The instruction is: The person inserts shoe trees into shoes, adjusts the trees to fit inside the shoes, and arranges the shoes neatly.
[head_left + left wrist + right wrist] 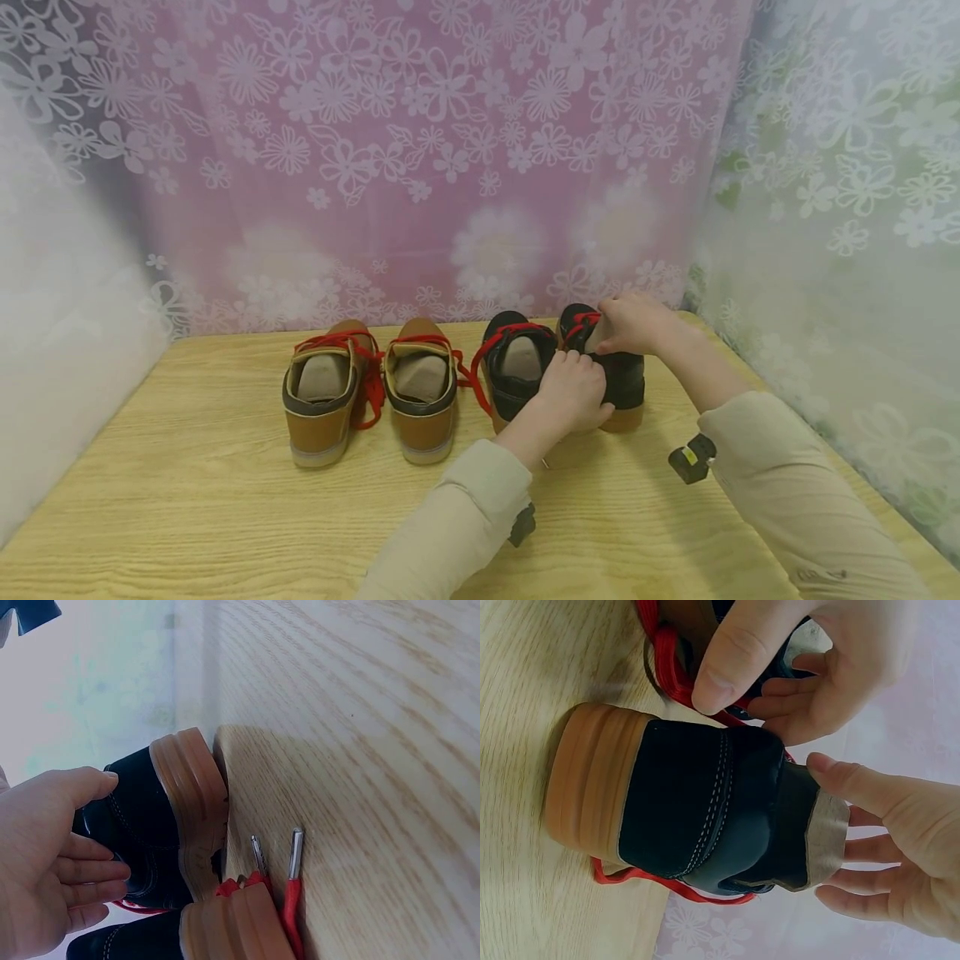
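A pair of black shoes with red laces stands at the right, the left one (519,360) beside the right one (624,392). My right hand (641,323) is at the right shoe's opening, holding its raised beige-lined tongue (826,836) between thumb and fingers. My left hand (576,390) is between the two shoes, close to the right shoe's collar. In the left wrist view its thumb overlaps the shoe's dark heel, and its other fingers reach loosely along the side. A red lace (671,671) passes close to the left thumb in the right wrist view.
Two brown shoes, one at far left (318,417) and one nearer the middle (423,417), stand with loose red laces on the wooden table (187,500). Metal-tipped lace ends (296,855) lie by the black shoes. A pink flowered curtain (420,167) hangs behind.
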Demonstrator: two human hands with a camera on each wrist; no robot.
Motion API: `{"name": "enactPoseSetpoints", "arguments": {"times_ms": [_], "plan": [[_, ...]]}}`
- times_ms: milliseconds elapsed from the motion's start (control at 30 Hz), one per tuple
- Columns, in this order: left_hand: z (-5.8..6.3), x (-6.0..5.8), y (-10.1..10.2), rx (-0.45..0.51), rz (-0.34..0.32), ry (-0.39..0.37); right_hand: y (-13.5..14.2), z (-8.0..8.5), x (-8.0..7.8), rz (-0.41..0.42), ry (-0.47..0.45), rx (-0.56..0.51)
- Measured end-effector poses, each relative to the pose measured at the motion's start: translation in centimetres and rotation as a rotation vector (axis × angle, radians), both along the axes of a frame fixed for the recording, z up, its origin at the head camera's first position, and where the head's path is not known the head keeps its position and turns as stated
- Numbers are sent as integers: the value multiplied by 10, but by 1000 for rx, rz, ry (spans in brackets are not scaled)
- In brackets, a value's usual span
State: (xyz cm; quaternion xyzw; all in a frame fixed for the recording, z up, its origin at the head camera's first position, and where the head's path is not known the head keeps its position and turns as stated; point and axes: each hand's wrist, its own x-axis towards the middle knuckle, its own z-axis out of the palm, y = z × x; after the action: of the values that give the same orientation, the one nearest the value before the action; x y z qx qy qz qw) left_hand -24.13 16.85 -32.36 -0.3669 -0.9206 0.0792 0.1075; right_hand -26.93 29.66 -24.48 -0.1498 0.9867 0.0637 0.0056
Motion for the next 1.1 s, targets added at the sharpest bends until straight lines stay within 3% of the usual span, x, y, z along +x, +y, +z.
{"name": "enactPoseSetpoints", "arguments": {"times_ms": [1100], "plan": [[0, 0, 1, 4, 0, -7, 0, -10, -2, 28, 66, 51]]}}
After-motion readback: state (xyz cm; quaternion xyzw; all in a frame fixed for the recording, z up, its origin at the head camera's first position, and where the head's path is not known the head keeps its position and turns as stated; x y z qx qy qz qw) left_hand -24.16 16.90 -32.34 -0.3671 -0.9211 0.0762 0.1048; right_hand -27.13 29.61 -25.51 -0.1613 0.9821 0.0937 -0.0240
